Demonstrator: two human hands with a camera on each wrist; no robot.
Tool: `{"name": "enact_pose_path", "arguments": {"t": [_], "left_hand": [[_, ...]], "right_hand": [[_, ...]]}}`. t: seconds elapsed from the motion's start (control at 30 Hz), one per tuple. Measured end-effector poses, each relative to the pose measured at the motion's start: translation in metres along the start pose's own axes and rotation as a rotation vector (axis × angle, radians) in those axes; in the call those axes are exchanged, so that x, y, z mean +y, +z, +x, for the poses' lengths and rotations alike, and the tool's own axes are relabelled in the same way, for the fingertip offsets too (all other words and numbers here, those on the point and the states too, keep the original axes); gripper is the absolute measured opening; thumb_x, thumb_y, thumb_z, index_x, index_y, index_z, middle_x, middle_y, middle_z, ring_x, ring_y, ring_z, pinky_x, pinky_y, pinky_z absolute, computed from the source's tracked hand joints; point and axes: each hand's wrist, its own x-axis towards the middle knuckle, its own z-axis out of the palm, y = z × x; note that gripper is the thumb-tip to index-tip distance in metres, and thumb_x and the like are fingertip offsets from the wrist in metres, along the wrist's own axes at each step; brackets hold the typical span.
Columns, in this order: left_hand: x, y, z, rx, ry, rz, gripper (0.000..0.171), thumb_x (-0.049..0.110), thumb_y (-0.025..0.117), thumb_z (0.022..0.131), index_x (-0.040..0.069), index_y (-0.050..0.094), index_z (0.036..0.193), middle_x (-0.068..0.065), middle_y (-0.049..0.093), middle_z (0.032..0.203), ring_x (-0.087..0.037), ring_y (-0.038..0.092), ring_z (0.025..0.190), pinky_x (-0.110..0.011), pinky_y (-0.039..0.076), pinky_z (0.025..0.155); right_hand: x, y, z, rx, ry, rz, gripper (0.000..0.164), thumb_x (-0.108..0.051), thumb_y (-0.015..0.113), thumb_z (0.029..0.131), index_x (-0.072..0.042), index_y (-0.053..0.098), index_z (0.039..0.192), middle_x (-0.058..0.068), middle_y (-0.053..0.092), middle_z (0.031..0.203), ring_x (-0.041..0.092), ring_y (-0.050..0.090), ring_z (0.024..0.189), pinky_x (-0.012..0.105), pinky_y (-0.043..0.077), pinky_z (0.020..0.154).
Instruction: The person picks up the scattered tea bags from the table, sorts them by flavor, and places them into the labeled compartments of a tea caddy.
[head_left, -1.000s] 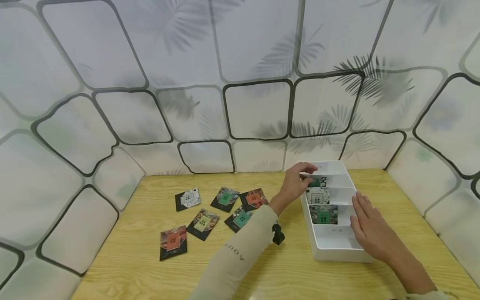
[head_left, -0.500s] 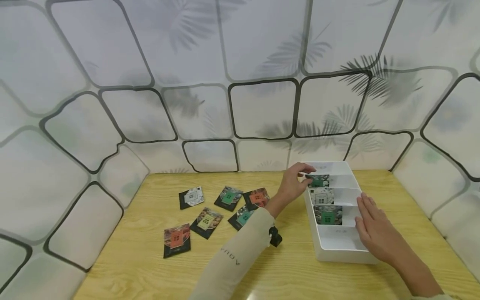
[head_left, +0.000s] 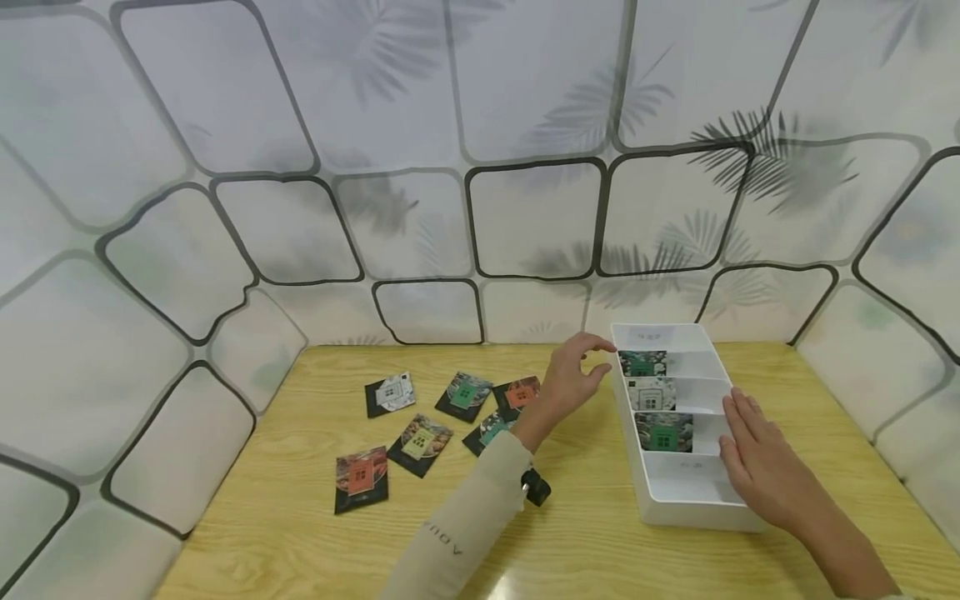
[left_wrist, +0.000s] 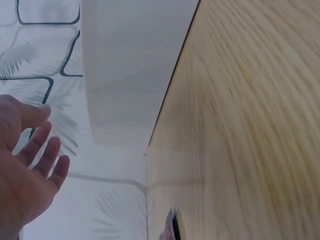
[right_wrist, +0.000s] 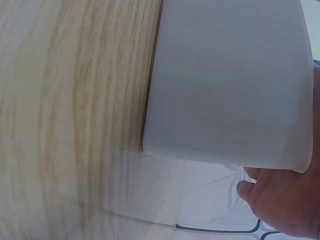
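A white divided box (head_left: 701, 512) stands on the table at the right of the head view. In three of its compartments stand flat printed packets: a dark one with a teal label (head_left: 642, 363), a pale packet (head_left: 651, 394) and a green-labelled packet (head_left: 664, 433). My left hand (head_left: 572, 379) is just outside the box's left rim, thumb and fingers parted and holding nothing; the left wrist view shows this hand (left_wrist: 30, 170) relaxed beside the box wall. My right hand (head_left: 765, 462) rests along the right rim with fingers straight.
Several loose packets lie left of the box, among them an orange-labelled packet (head_left: 362, 479), a yellow-labelled packet (head_left: 420, 444) and a white packet (head_left: 390, 394). My left forearm partly covers a teal one (head_left: 491, 429). A patterned wall covering (head_left: 536, 221) rises behind the wooden table (head_left: 277, 533).
My left hand has let go of the teal-labelled packet at the second compartment from the back and drawn left, off the box. The right hand stays at the right rim.
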Motion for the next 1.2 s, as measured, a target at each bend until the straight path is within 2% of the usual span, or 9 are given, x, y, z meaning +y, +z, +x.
{"name": "enact_pose_path", "arguments": {"t": [0.23, 0.47, 0.6, 0.63, 0.73, 0.83, 0.87, 1.0, 1.2], "left_hand": [[-0.011, -0.012, -0.014, -0.041, -0.039, 0.071, 0.028, 0.003, 0.072, 0.096, 0.009, 0.07, 0.123, -0.006, 0.063, 0.13, -0.022, 0.058, 0.126, -0.031, 0.047, 0.105], [-0.02, -0.026, -0.023, -0.081, -0.127, 0.097, 0.027, 0.007, 0.071, 0.097, 0.011, 0.07, 0.124, -0.005, 0.06, 0.137, -0.021, 0.057, 0.127, -0.033, 0.048, 0.103], [-0.029, -0.036, -0.029, -0.076, -0.162, 0.085, 0.024, 0.009, 0.071, 0.098, 0.011, 0.07, 0.122, -0.006, 0.061, 0.136, -0.025, 0.058, 0.126, -0.035, 0.049, 0.102], [-0.031, -0.039, -0.03, -0.076, -0.173, 0.073, 0.023, 0.008, 0.071, 0.098, 0.01, 0.071, 0.121, -0.007, 0.061, 0.135, -0.028, 0.062, 0.118, -0.036, 0.052, 0.096], [-0.042, -0.046, -0.035, -0.099, -0.21, 0.054, 0.024, 0.006, 0.07, 0.098, 0.007, 0.07, 0.122, -0.011, 0.06, 0.134, -0.033, 0.063, 0.111, -0.034, 0.055, 0.086], [-0.05, -0.053, -0.038, -0.143, -0.273, 0.025, 0.027, 0.003, 0.069, 0.097, 0.003, 0.069, 0.124, -0.014, 0.057, 0.132, -0.037, 0.061, 0.112, -0.035, 0.056, 0.083], [-0.052, -0.056, -0.039, -0.154, -0.29, 0.023, 0.027, 0.003, 0.07, 0.097, 0.002, 0.068, 0.124, -0.015, 0.057, 0.132, -0.037, 0.057, 0.12, -0.037, 0.055, 0.089], [-0.058, -0.067, -0.043, -0.179, -0.334, 0.06, 0.029, 0.003, 0.074, 0.093, 0.002, 0.069, 0.122, -0.016, 0.057, 0.131, -0.039, 0.054, 0.126, -0.047, 0.051, 0.099], [-0.064, -0.077, -0.05, -0.27, -0.354, 0.167, 0.026, 0.006, 0.078, 0.092, 0.007, 0.071, 0.117, -0.015, 0.06, 0.13, -0.035, 0.056, 0.123, -0.048, 0.05, 0.097]], "right_hand": [[0.001, 0.0, -0.001, -0.002, 0.003, -0.003, 0.059, -0.02, 0.034, 0.11, 0.014, 0.018, 0.157, 0.03, 0.009, 0.166, 0.037, -0.005, 0.156, 0.052, -0.006, 0.123], [0.001, 0.0, -0.001, -0.005, 0.005, -0.005, 0.06, -0.019, 0.034, 0.11, 0.014, 0.017, 0.157, 0.03, 0.008, 0.166, 0.036, -0.007, 0.156, 0.044, -0.013, 0.121], [0.001, 0.0, 0.0, 0.002, 0.0, -0.003, 0.06, -0.019, 0.034, 0.11, 0.014, 0.018, 0.157, 0.03, 0.008, 0.166, 0.035, -0.007, 0.156, 0.046, -0.012, 0.121], [0.001, 0.0, 0.0, 0.004, -0.001, -0.003, 0.059, -0.019, 0.034, 0.11, 0.014, 0.018, 0.157, 0.03, 0.009, 0.166, 0.035, -0.007, 0.156, 0.047, -0.011, 0.121], [0.001, 0.001, 0.001, 0.01, -0.003, -0.001, 0.059, -0.019, 0.035, 0.11, 0.014, 0.018, 0.157, 0.03, 0.01, 0.166, 0.035, -0.007, 0.156, 0.048, -0.01, 0.122], [0.002, 0.002, 0.002, 0.019, -0.009, 0.002, 0.059, -0.018, 0.035, 0.11, 0.015, 0.019, 0.156, 0.031, 0.011, 0.166, 0.035, -0.007, 0.156, 0.047, -0.01, 0.122], [0.002, 0.002, 0.002, 0.021, -0.011, 0.003, 0.059, -0.018, 0.035, 0.11, 0.015, 0.019, 0.156, 0.031, 0.011, 0.166, 0.035, -0.007, 0.156, 0.047, -0.01, 0.122], [0.003, 0.003, 0.002, 0.026, -0.017, 0.007, 0.059, -0.017, 0.036, 0.11, 0.015, 0.019, 0.156, 0.031, 0.01, 0.166, 0.035, -0.007, 0.156, 0.047, -0.01, 0.122], [0.004, 0.003, 0.001, 0.017, -0.012, 0.008, 0.059, -0.018, 0.034, 0.11, 0.015, 0.019, 0.156, 0.03, 0.009, 0.166, 0.034, -0.008, 0.156, 0.048, -0.011, 0.121]]}}
